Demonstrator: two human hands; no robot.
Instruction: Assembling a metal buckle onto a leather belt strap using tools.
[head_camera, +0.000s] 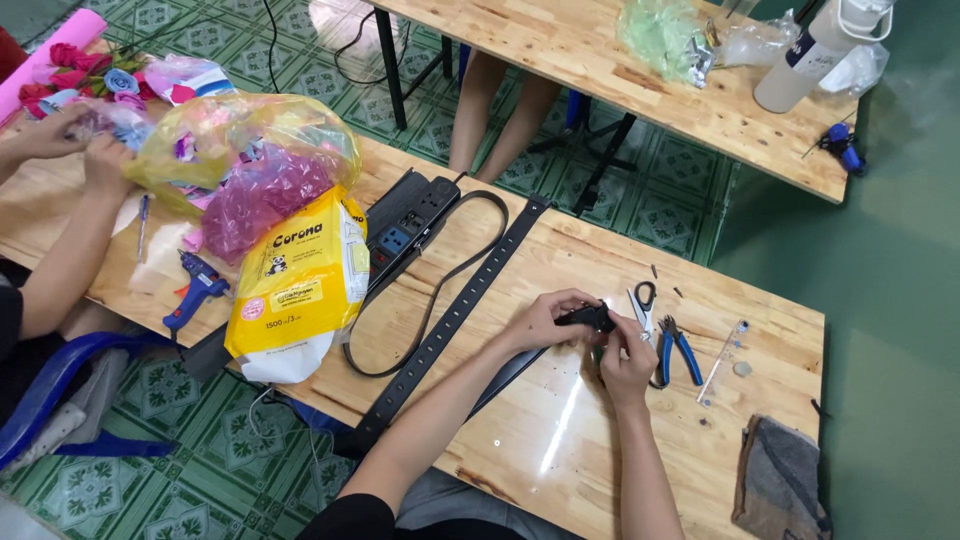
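Observation:
My left hand and my right hand meet over the wooden table, both gripping a small black part at the end of a long black strap with holes. The strap runs from my hands down to the left and loops back past a black power strip. Scissors and blue-handled pliers lie just right of my hands.
A yellow bag, a blue glue gun and plastic bags of flowers lie left, where another person's hands work. A clear ruler, a grey pouch and a second table with a white bottle are nearby.

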